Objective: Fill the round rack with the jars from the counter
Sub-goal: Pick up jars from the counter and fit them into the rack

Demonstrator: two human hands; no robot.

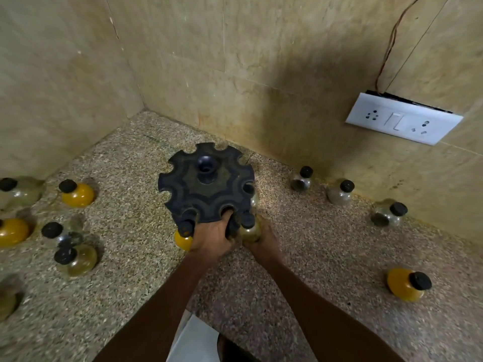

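Rack (pixel 206 186) on table (pixel 300 257), near rim gripped by left hand (pixel 211 237). Right hand (pixel 261 242) wrapped around jar (pixel 249 229) at rack's edge. More jars (pixel 77 193) scattered around.

One round rack (pixel 206 184) stood on the counter (pixel 300 270). Fourteen black-capped jars were visible: three hung in it, eleven stood loose. Two hands showed.

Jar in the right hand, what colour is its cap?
Black cap on a murky olive jar; head view.
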